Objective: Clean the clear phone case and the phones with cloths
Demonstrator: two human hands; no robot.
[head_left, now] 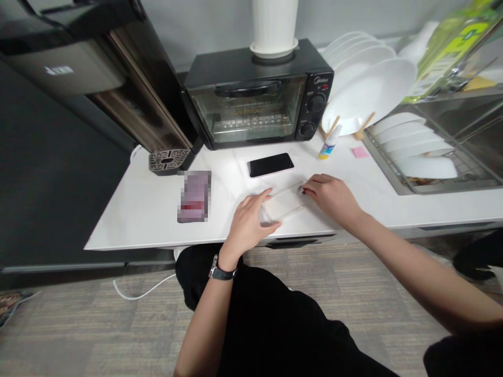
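A clear phone case (286,201) lies on the white counter near its front edge. My left hand (247,220) grips its left end, thumb at the near side and fingers at the far side. At the right end, my right hand (324,192) has its fingers pinched together over the corner of the case. A small dark bit shows at those fingertips; what they pinch is too small to make out. Just beyond the case, a phone (271,165) with a black screen lies flat.
A purple pixelated item (194,196) lies to the left. A small spray bottle (330,142) and pink sticky notes (359,152) are at the right. Behind stand a toaster oven (251,99), a drinks machine (145,78) and white plates (373,94). A sink (467,178) is at far right.
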